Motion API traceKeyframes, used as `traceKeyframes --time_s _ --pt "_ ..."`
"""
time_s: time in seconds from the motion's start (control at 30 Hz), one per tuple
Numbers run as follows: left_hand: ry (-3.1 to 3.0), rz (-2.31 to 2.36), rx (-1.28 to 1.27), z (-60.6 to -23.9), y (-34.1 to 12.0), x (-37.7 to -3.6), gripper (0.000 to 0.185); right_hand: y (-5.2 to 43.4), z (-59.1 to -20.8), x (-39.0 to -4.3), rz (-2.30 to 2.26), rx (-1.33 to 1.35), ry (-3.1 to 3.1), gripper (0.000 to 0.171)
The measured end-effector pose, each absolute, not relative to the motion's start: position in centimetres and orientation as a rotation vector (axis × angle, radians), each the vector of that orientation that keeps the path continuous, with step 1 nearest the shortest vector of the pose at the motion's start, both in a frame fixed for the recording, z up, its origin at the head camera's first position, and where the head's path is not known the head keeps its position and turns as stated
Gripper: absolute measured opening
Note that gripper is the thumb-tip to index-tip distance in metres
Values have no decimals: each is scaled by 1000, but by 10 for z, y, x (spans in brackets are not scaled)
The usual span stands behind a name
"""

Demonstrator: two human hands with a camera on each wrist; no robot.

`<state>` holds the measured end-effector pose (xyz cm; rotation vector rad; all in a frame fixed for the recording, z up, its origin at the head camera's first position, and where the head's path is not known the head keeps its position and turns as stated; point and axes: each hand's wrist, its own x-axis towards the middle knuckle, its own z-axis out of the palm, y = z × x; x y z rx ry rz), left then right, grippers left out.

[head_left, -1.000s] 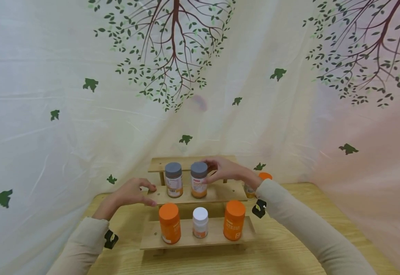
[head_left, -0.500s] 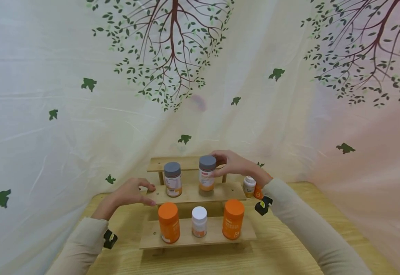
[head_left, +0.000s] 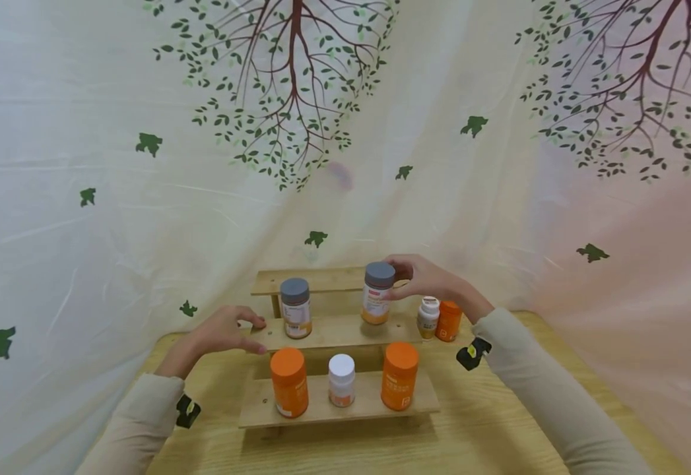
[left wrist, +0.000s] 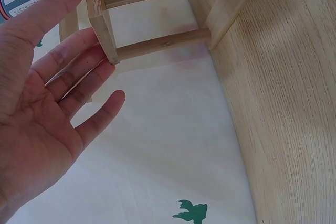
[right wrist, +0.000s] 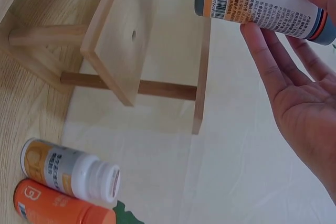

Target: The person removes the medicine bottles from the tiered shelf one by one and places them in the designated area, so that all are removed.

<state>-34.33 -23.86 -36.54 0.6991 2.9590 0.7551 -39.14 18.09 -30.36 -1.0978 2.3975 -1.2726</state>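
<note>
My right hand [head_left: 425, 277] grips a grey-capped supplement bottle [head_left: 377, 293] between thumb and fingers, upright over the right part of the middle tier, its shadow showing below. The right wrist view shows a barcode on the bottle's orange and white label [right wrist: 268, 3]. With thumb and fingers my left hand [head_left: 229, 330] holds the left end of the middle tier of a wooden three-tier display rack [head_left: 339, 335]; in the left wrist view its fingertips [left wrist: 107, 66] meet the board's end. A second grey-capped bottle [head_left: 296, 309] stands on that tier, right of the left hand.
On the bottom tier stand two orange bottles [head_left: 289, 382] [head_left: 400, 376] with a small white bottle [head_left: 342, 380] between them. Right of the rack, a white-capped bottle [head_left: 428, 318] and an orange one [head_left: 449, 321] stand on the wooden table [head_left: 499, 396]. A printed curtain [head_left: 232, 218] hangs behind.
My right hand has lifted the grey-capped bottle off the middle tier and carried it to the right. The left hand stays at the rack's left end.
</note>
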Motion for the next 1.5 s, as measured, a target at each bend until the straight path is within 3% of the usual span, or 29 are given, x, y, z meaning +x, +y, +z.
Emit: traceKeyframes --time_s 0.57,1.5 --pt "2966 740 722 -365 -239 -343 54 230 -289 -377 -1237 -998 2479 48" --pt "2955 755 739 -366 -238 -343 54 321 -302 -373 -1284 -768 2603 46"
